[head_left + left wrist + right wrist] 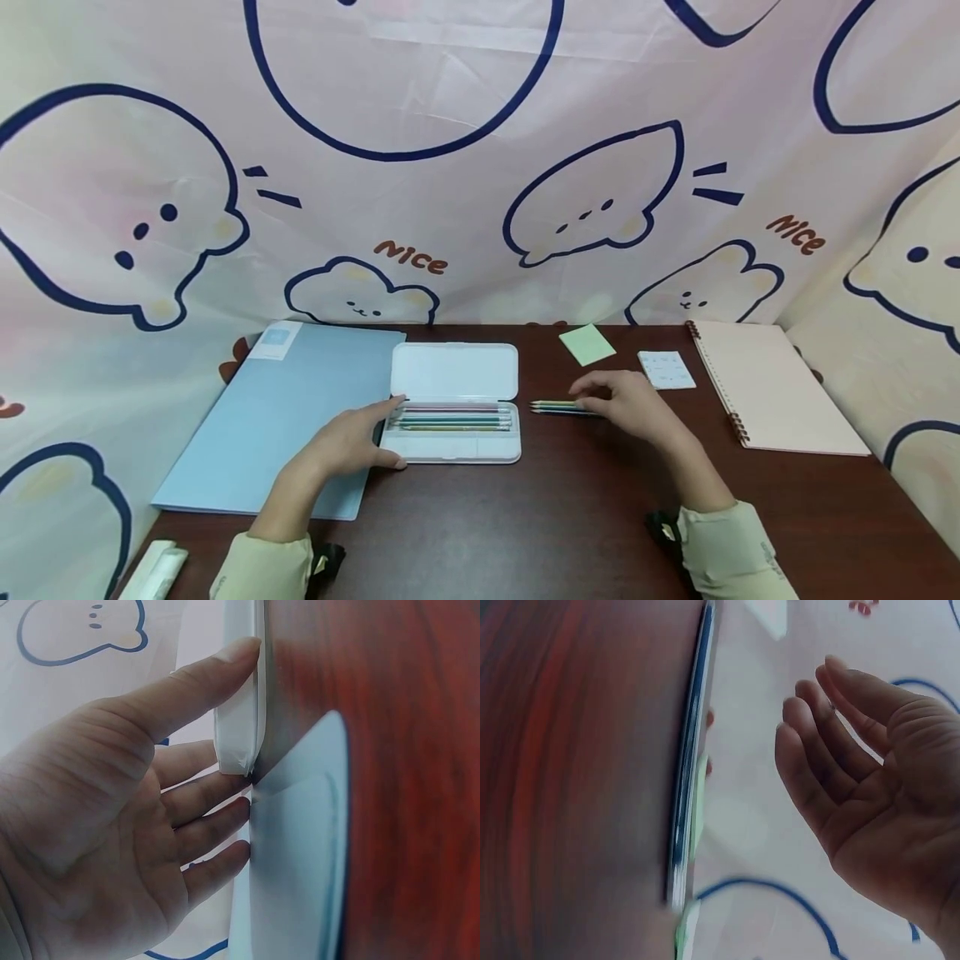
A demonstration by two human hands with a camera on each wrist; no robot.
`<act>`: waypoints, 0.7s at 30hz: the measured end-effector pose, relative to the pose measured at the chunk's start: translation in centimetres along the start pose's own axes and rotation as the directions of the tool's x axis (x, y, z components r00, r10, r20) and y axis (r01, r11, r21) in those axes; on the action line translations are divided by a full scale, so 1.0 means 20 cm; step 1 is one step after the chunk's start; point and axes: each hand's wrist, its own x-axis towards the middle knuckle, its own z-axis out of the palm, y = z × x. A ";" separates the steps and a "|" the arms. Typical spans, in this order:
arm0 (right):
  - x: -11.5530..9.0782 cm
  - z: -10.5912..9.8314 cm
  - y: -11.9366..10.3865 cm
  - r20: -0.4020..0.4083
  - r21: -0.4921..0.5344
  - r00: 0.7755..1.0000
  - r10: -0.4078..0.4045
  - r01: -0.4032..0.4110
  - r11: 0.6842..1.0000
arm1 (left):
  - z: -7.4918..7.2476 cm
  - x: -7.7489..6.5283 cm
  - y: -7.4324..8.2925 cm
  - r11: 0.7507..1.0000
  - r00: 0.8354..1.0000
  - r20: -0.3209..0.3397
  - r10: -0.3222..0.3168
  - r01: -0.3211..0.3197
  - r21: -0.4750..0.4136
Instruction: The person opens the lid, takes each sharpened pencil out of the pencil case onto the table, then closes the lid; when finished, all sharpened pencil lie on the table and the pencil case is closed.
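Note:
A white pencil case (pixel 457 450) lies with its lid (pixel 454 372) raised, holding a row of several pencils (pixel 450 419). My left hand (pixel 351 442) grips the left end of this case, thumb at the front edge and fingers toward the hinge side. In the left wrist view the thumb and index finger straddle the case's end (pixel 238 739). Over the table to the right, my right hand (pixel 626 404) hovers above loose pencils (pixel 551 407). The right wrist view shows that hand (pixel 885 780) apart from the pencils (pixel 690 750), fingers loosely bent, holding nothing.
Under the left forearm lies a light blue folder (pixel 300 392). Green sticky notes (pixel 587 344) and a small patterned pad (pixel 666 370) sit behind the right hand. A spiral notebook (pixel 780 387) lies far right. A white-green object (pixel 155 571) is at lower left.

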 end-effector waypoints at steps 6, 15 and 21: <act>0.11 0.15 -0.17 0.081 0.038 0.995 -0.055 0.052 0.998 | 0.00 -0.01 -0.01 1.000 1.000 -0.001 -0.020 0.020 -0.004; 0.20 0.33 -0.38 0.231 -0.026 0.957 -0.173 0.184 0.983 | 0.00 -0.01 0.02 1.000 1.000 -0.007 -0.016 0.016 0.005; 0.22 0.39 -0.42 0.310 -0.135 0.939 -0.150 0.200 0.971 | 0.00 -0.01 0.02 1.000 1.000 -0.013 -0.015 0.016 0.012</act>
